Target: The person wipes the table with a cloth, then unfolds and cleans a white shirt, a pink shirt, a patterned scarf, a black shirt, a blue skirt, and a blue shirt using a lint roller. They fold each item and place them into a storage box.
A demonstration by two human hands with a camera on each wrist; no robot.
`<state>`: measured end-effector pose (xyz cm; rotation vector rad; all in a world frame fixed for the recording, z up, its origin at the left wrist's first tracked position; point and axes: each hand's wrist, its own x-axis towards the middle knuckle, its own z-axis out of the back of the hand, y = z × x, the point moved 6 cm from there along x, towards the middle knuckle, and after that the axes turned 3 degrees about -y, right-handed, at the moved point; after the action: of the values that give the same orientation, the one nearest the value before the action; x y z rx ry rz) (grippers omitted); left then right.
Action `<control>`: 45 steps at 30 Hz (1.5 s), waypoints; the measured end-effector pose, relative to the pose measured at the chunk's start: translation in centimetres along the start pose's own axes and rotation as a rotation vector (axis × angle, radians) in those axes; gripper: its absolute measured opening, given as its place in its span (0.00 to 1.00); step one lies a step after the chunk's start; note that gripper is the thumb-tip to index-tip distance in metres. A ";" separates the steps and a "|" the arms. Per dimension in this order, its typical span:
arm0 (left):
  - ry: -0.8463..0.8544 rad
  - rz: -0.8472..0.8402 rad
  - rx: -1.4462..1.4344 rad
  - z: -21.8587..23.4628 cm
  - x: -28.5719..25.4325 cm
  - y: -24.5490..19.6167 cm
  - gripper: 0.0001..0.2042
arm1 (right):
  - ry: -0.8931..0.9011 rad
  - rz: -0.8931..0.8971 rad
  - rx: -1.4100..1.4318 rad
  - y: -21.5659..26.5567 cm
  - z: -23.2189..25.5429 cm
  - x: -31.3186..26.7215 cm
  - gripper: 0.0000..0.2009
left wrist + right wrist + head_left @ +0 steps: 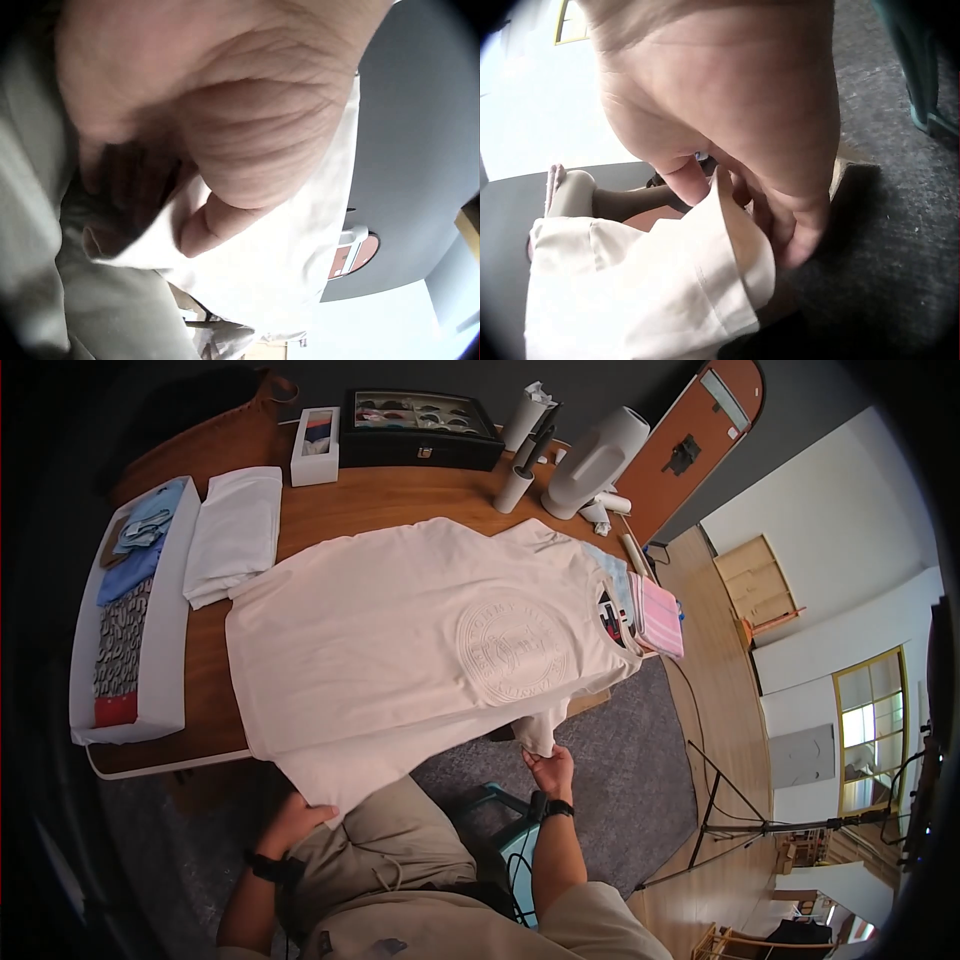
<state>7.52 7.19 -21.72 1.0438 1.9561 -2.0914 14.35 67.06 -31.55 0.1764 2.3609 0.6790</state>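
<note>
A pale pink T-shirt (400, 630) with a round embossed emblem lies spread over the wooden table, its neckline to the right. Its near side hangs past the front edge. At the near left, my left hand (297, 820) pinches the bottom corner of the hem between thumb and fingers, close over the trousers. My right hand (550, 768) pinches the near sleeve's edge (731, 247) between thumb and fingers, off the table's front. In the left wrist view the hem corner (142, 247) folds up between thumb and fingers.
A white box (165, 650) of folded clothes stands at the left, beside a white folded cloth (236, 530). Behind are a black display case (420, 450), a white vase (595, 465) and a small white box (316, 455). Pink folded fabric (657, 618) lies at the right end.
</note>
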 end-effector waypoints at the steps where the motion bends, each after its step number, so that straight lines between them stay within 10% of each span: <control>1: 0.046 0.018 -0.064 -0.4 -0.7 -0.2 0.24 | 0.042 0.001 -0.013 0.2 -0.2 -0.2 0.26; 8: 0.097 0.205 -0.702 -3.5 -5.8 -4.3 0.31 | -0.504 0.431 -0.105 6.7 -0.1 -5.4 0.19; 20: 0.261 0.201 -0.917 -4.9 -9.4 -9.5 0.40 | -0.385 1.152 -0.617 19.1 -20.6 -14.8 0.09; 29: 0.139 0.286 -1.205 -4.5 -10.2 -12.1 0.31 | 0.231 0.785 -0.660 13.8 -38.4 -11.0 0.20; 37: 0.170 0.398 -1.262 -5.8 -9.4 -11.6 0.32 | 0.018 1.012 -1.134 14.6 -27.2 -11.4 0.14; 45: 0.217 0.365 -1.141 -6.1 -9.9 -12.5 0.33 | -0.190 0.493 -1.106 8.5 -21.9 -9.2 0.19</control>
<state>11.25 11.26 -5.53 1.1710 2.2577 -0.4729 7.05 62.27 -7.85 0.3004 1.4639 1.9710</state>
